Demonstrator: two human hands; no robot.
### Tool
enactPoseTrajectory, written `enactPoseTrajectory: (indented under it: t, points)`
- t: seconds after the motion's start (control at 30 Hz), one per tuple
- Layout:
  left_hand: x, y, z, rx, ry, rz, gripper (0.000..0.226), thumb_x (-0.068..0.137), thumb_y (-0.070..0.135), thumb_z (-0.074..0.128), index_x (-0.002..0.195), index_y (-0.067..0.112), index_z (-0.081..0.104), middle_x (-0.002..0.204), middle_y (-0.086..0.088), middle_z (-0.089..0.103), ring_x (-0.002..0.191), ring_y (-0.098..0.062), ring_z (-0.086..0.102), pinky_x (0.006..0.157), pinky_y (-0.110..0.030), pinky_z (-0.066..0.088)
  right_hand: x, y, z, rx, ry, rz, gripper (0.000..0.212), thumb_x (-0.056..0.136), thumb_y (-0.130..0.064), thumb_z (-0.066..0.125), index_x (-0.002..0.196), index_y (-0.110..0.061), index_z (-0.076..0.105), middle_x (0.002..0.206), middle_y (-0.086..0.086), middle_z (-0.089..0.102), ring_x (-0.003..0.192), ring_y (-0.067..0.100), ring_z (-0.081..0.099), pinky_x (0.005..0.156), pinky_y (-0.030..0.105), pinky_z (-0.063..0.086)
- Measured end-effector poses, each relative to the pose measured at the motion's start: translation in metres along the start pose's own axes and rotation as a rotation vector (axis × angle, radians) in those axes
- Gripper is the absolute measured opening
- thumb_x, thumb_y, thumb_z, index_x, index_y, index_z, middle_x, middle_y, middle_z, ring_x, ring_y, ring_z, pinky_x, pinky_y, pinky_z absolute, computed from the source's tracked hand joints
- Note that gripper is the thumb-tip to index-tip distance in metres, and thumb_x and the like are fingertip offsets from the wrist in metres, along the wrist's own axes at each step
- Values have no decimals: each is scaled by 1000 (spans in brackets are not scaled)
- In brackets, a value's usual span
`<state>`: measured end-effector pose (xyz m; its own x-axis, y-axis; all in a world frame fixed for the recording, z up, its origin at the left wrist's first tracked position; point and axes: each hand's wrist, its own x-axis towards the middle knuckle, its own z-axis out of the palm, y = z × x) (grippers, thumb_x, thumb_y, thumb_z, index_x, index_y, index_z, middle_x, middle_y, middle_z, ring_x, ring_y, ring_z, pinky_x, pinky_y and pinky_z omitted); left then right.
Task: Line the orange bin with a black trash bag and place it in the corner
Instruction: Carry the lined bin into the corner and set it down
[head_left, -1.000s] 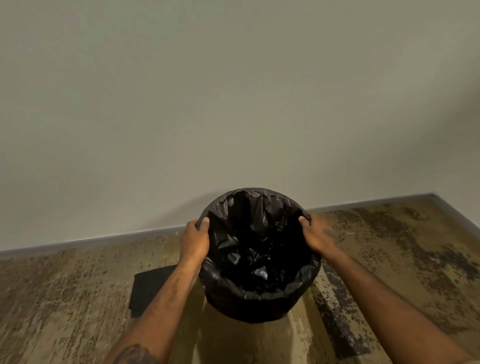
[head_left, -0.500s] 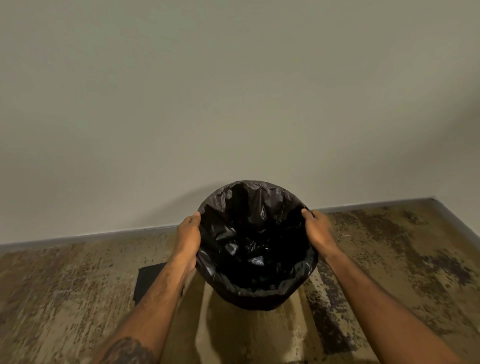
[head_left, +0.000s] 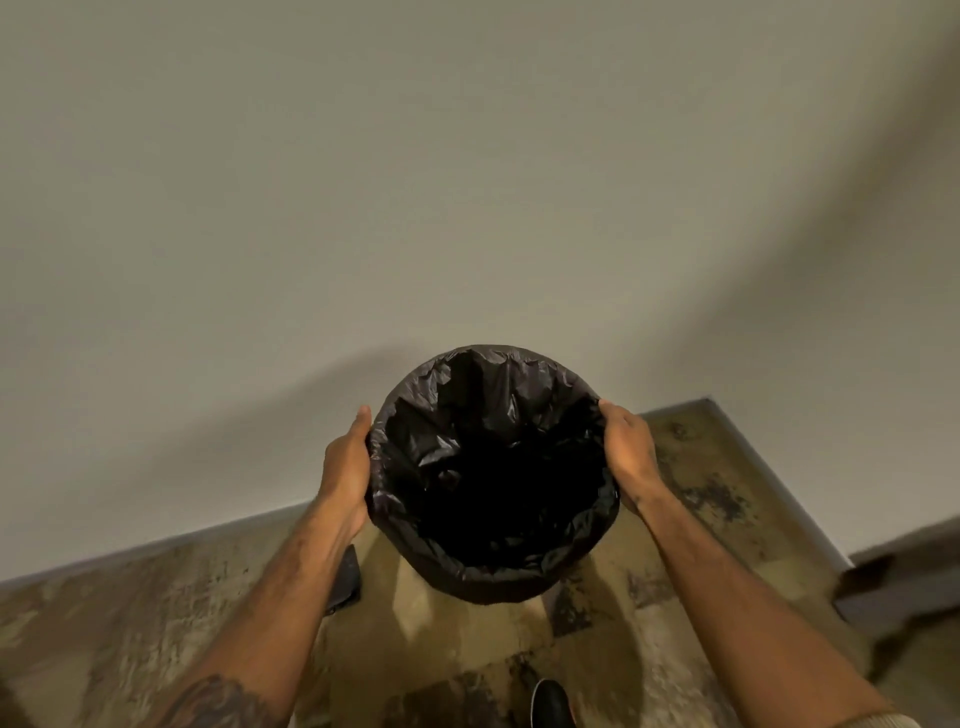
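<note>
The bin (head_left: 493, 582) hangs above the floor between my hands, close to the wall. A black trash bag (head_left: 488, 467) lines it and folds over the rim, so none of the orange shows. My left hand (head_left: 345, 467) presses the left side of the rim. My right hand (head_left: 631, 457) holds the right side. The bag's inside is dark and crumpled.
A pale wall fills the upper view, with a grey skirting (head_left: 156, 545) along the worn, stained floor. The room's corner (head_left: 709, 400) lies just right of the bin. A flat black thing (head_left: 345, 577) lies on the floor under my left forearm. A shoe tip (head_left: 550, 701) shows below.
The bin has risen off the floor and moved toward the right corner with both hands on its rim. The view has swung right and tilted.
</note>
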<state>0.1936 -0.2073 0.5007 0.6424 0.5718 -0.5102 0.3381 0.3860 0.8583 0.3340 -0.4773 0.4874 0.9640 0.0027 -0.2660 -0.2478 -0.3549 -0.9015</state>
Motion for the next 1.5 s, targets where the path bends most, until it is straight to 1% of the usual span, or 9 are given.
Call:
enactPoseTrajectory:
  t: [0.1,0.2,0.43,0.67,0.87,0.97,1.13,1.37,1.5]
  points:
    - [-39,44,19,122,-66,10,32,99,32,55,99,8,76,88,-7,80,78,-23,76,60,-26,55,-26,-45,-58,48,-17,72,45,99,-41,39,114,-11,71,119,9,69,110,25,63,100,44,47]
    - [-76,77,46,207,-137,-16,32,98,28,57,112,3,71,106,-15,75,98,-29,68,84,-36,49,-51,-76,-119,90,4,138,39,96,-38,45,82,-18,75,92,3,75,91,19,69,77,31,51]
    - [-114,92,143,302,-318,-50,23,99,26,59,108,12,74,97,-10,78,84,-22,73,68,-30,53,-49,-75,-241,104,39,252,37,97,-36,46,101,-13,74,98,8,77,92,26,73,92,42,54]
    - [-87,54,254,341,-394,-109,29,99,24,60,124,10,68,117,-12,72,104,-28,68,91,-38,53,17,-28,-324,56,67,298,34,97,-30,49,98,-7,75,90,10,78,81,23,75,74,34,55]
    - [-32,1,333,359,-386,-221,43,94,42,63,126,12,67,130,-9,67,119,-30,61,100,-51,51,106,40,-354,42,100,366,27,99,-24,54,100,-7,74,93,10,77,84,23,74,69,30,55]
    - [5,-31,370,401,-383,-239,31,91,30,70,120,17,69,129,-5,66,122,-25,58,97,-49,52,152,85,-361,32,94,401,21,97,-17,58,104,-4,73,97,12,75,89,26,72,83,39,57]
    - [54,-80,417,483,-371,-213,25,93,15,67,118,18,71,95,5,76,95,-20,64,82,-38,50,204,141,-365,-11,52,429,25,95,-11,60,116,-1,68,112,15,69,104,32,65,100,52,49]
    - [121,-155,466,571,-399,-232,26,99,13,59,121,17,72,114,-3,74,101,-24,69,84,-40,54,266,217,-356,-140,20,423,22,92,0,60,106,-15,68,94,-1,65,77,6,60,66,25,50]
    - [157,-198,482,595,-394,-248,28,100,11,57,125,15,69,120,-5,71,106,-25,67,98,-49,54,302,253,-342,-233,22,417,24,89,3,59,96,-20,64,85,1,64,72,14,60,62,30,51]
